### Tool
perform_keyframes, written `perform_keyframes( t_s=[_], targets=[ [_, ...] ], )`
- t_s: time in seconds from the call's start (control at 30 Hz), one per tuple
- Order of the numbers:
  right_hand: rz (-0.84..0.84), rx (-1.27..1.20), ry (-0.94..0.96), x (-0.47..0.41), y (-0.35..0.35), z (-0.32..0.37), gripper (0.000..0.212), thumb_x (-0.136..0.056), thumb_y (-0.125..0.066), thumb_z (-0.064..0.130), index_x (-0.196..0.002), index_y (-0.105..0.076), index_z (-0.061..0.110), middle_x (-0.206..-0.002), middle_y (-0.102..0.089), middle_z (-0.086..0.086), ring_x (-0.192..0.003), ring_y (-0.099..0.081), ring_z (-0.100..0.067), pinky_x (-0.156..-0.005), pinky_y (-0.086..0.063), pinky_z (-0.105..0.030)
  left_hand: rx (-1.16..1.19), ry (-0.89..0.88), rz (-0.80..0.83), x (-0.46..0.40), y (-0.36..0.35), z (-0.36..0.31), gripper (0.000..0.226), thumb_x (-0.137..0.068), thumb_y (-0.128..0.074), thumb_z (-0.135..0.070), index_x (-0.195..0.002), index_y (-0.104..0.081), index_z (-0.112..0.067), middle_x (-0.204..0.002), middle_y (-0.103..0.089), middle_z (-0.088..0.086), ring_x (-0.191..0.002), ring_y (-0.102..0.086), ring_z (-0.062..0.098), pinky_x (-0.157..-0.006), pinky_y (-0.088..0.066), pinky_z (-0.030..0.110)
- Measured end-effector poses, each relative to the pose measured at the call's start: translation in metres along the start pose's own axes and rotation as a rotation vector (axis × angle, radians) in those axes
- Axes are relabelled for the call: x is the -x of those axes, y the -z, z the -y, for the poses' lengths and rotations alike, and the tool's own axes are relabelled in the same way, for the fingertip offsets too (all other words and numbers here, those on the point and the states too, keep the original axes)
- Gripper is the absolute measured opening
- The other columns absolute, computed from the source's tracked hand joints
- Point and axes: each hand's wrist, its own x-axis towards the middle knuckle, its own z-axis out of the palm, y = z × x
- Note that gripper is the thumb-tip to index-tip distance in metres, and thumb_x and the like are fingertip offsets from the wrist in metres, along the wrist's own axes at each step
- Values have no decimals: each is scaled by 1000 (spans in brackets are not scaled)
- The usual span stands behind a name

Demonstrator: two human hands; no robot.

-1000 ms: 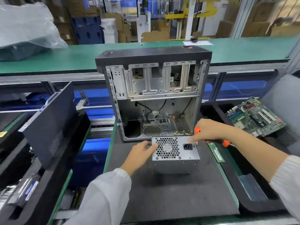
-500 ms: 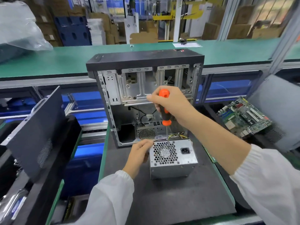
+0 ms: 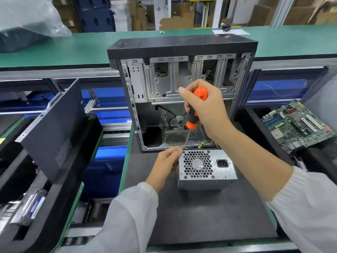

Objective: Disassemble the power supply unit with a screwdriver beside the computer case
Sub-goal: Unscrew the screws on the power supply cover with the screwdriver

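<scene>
The PSU (image 3: 207,168) sat on the dark mat (image 3: 209,216) of the desk, just in front of the open case (image 3: 182,92), its fan grille and power socket facing up. The right hand (image 3: 206,108) gripped the orange-and-black handle of the screwdriver (image 3: 193,115), fingers wrapped round it, the tool held nearly upright with a slight lean. Its tip met the PSU's far left corner, at a screw by the grille. The left hand (image 3: 164,166) rested against the PSU's left side, its curled fingers pinching that same top corner beside the tip. Yellow wires (image 3: 207,144) showed between PSU and case. A black side panel (image 3: 52,128) leaned at the left, and a green motherboard (image 3: 299,126) lay in a tray at the right. Both arms wore white sleeves.
</scene>
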Motion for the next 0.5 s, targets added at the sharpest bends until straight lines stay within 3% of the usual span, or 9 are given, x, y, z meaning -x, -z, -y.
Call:
perform_keyframes(
  t_s=[0.1,0.23,0.5],
  targets=[
    [2,0,5,2,0,3,18,-89,-67,16,-77,-55,11,-60,-55,-2,-54,-53,-12,-59,-48,-22,-6,-10,8,3,-1,-1,20,-95,-55,-27,-93,-73,-19,-77,-45,11,-47,-32,6,-43,-26,15],
    [8,5,20,5,-1,4,17,-89,-67,17,-78,-56,11,-60,-56,-2,-54,-54,-13,-60,-49,-23,17,-13,-4,5,-3,-4,26,-96,-53,-23,-86,-76,-30,-54,-39,-10,-42,-29,4,-40,-26,13],
    [18,73,52,6,-5,4,17,-90,-65,14,-78,-54,11,-62,-55,-6,-55,-54,-13,-60,-49,-25,21,-30,8,4,-1,-6,24,-98,-55,-24,-87,-75,-30,-53,-32,-11,-44,-24,6,-40,-23,14]
  ],
)
